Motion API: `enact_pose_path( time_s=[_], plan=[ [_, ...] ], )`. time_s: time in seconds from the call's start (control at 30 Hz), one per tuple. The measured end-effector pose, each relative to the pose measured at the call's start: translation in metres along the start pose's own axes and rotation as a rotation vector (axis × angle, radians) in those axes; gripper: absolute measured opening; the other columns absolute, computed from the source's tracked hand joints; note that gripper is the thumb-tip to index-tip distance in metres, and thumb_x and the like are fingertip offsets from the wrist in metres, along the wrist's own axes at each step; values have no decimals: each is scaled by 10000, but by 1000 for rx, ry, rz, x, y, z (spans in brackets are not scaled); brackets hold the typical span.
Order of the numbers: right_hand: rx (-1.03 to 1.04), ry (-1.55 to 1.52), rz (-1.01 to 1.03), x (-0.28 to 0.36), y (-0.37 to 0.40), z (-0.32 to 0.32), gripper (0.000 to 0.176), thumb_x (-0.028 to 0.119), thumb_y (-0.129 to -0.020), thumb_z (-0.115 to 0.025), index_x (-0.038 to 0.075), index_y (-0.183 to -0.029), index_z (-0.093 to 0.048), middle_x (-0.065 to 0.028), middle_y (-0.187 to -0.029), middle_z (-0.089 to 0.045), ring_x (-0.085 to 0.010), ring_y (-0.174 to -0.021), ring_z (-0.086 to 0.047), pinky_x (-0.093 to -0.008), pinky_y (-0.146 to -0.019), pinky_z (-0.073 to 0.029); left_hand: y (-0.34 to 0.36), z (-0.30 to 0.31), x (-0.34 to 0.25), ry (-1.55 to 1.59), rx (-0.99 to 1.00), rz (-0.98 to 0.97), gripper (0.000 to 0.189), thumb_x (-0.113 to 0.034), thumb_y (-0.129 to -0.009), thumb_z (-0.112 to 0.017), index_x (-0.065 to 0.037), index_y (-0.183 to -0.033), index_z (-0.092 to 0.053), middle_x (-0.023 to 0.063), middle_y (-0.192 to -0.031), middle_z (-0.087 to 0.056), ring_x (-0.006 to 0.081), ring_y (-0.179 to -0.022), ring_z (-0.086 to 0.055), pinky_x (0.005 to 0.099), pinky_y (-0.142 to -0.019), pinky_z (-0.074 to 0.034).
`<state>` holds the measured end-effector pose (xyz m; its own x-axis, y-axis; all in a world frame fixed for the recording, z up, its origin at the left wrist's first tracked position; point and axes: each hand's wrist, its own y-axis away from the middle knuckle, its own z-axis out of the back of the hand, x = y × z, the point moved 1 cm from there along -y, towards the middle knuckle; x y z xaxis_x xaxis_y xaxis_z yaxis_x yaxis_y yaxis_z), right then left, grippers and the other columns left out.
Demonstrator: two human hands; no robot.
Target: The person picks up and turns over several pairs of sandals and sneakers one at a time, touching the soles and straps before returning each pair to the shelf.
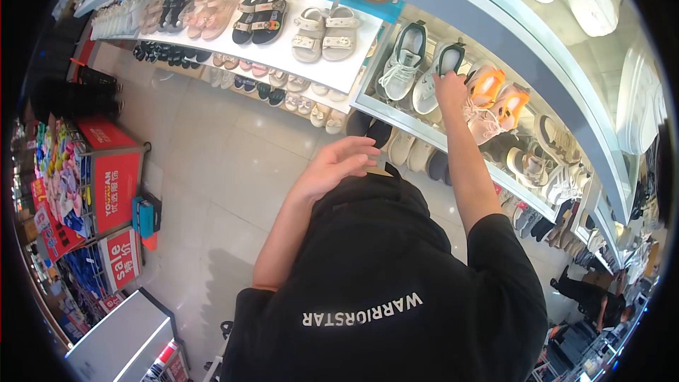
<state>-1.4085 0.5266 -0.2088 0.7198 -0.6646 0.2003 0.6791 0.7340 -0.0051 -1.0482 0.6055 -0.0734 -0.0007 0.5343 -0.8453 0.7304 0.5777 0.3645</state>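
Note:
My right hand [450,90] reaches onto the display shelf, its fingers at the heel opening of a light grey-white sneaker [426,90]. That sneaker stands beside its matching lace-up sneaker [402,67], which has a dark-edged collar. Pale sneakers with orange lining [488,88] sit just to the right of the hand. In front of my body, my left hand [343,164] is held up with loosely bent fingers and nothing in it.
On the white shelf [276,46] at left stand sandals [324,34], with more shoes [410,150] below. White shoes [594,0] sit on the upper tier [509,25]. Red sale bins [117,184] line the left. Another person [594,301] is at far right.

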Motion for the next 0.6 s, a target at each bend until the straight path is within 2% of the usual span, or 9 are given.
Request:
enact_pose_path(
  time_s=[0.1, 0.17, 0.23, 0.3, 0.33, 0.4, 0.5, 0.53, 0.6],
  plan=[
    [94, -16, 5, 3, -1, 16, 491, 435, -810, -741, 10, -1046, -670, -286, -1048, -601, -463, -972, -637, -477, -854, -522, -6, 0, 0, -6, 30, 7, 404, -160, -1002, -533, -18, -1377, -486, 145, -1293, -604, 219, -1139, -617, 347, -915, -520],
    [-86, 228, 75, 30, 10, 42, 580, 436, -762, -782, 24, -1139, -625, -274, -1040, -609, -472, -1071, -591, -494, -946, -469, -6, 1, -1, -26, 40, 29, 405, -161, -1001, -535, -20, -1378, -487, 146, -1292, -605, 219, -1138, -616, 344, -919, -517],
    [-172, 103, 113, 53, 4, 44, 685, 427, -711, -822, 30, -1212, -576, -272, -1052, -612, -483, -1161, -523, -503, -1009, -412, -6, 2, -3, -30, 49, 39, 406, -160, -1000, -538, -21, -1378, -486, 145, -1291, -605, 219, -1139, -615, 343, -917, -518],
    [-86, 46, 308, 72, -5, 43, 633, 378, -724, -802, 21, -1194, -575, -281, -1112, -610, -386, -985, -646, -479, -831, -522, -3, 2, -1, -30, 65, 57, 407, -159, -999, -540, -21, -1379, -486, 144, -1290, -606, 219, -1139, -615, 341, -915, -518],
    [-88, 46, 294, 77, -7, 39, 633, 378, -724, -802, 21, -1194, -575, -281, -1112, -610, -386, -985, -646, -479, -831, -522, -3, 3, 0, -28, 75, 58, 407, -155, -999, -541, -21, -1379, -486, 144, -1291, -605, 219, -1138, -615, 339, -913, -519],
    [576, -483, 97, 85, -12, 27, 599, 380, -769, -764, 17, -1212, -589, -187, -922, -713, -284, -810, -705, -399, -762, -544, -1, 6, -3, -36, 92, 56, 407, -152, -998, -542, -20, -1379, -485, 145, -1292, -604, 220, -1138, -614, 338, -912, -520],
    [375, -310, 239, 69, -30, -22, 530, 364, -801, -730, 24, -1191, -614, -106, -747, -727, -196, -626, -700, -330, -665, -556, 12, 11, -4, -64, 106, 36, 404, -145, -998, -541, -18, -1377, -485, 146, -1296, -601, 223, -1143, -613, 337, -913, -520],
    [344, -361, 170, 69, -28, -23, 447, 352, -824, -721, 14, -1108, -654, -79, -656, -707, -176, -659, -715, -305, -696, -557, 17, 14, -3, -56, 106, 24, 404, -143, -998, -540, -17, -1378, -484, 147, -1297, -600, 225, -1144, -613, 339, -917, -520],
    [279, -352, 195, 69, -28, -32, 404, 337, -834, -712, 3, -1058, -665, -84, -667, -711, -184, -655, -718, -310, -693, -558, 27, 22, -2, -46, 100, 11, 403, -140, -999, -538, -16, -1379, -483, 147, -1297, -600, 226, -1145, -612, 341, -920, -521]
  ],
)
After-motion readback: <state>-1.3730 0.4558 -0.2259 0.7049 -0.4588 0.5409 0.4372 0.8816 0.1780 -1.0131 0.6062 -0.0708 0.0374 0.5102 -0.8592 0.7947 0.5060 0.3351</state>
